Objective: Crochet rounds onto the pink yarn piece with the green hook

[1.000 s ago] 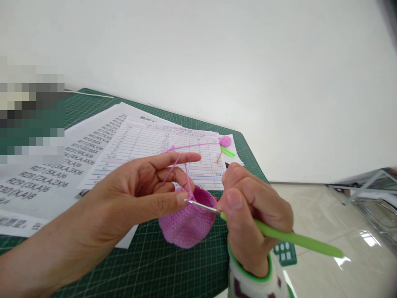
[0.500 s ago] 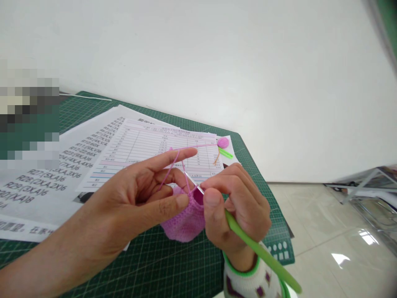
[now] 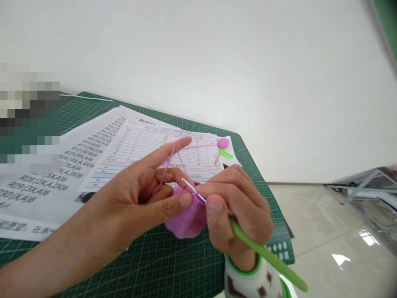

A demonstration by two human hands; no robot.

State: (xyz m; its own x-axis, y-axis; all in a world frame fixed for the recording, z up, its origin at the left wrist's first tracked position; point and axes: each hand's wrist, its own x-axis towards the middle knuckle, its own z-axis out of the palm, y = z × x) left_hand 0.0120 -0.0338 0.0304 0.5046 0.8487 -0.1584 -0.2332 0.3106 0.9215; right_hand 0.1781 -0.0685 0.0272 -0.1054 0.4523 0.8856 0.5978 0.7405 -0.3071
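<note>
Between the thumb and fingers of my left hand (image 3: 145, 186) is the edge of a rounded pink crochet piece (image 3: 187, 221). A strand of pink yarn (image 3: 182, 162) loops over its raised index finger and runs down to the piece. My right hand (image 3: 238, 207) grips a crochet hook (image 3: 266, 254) with a thick green handle. The hook's silver tip lies against the top edge of the piece, near my left thumb. Part of the piece is hidden behind my left fingers.
Printed sheets (image 3: 105, 153) lie on a green cutting mat (image 3: 161, 265). Beyond my hands sit a small pink yarn ball (image 3: 223, 143) and a bright green stitch marker or clip (image 3: 226, 153). A white wall (image 3: 217, 62) rises behind; metal-framed furniture (image 3: 369, 194) stands at right.
The hook has shifted slightly right and down, its tip now lower at the piece's edge. My left index finger has lifted, and the piece has turned a little so its opening shows less.
</note>
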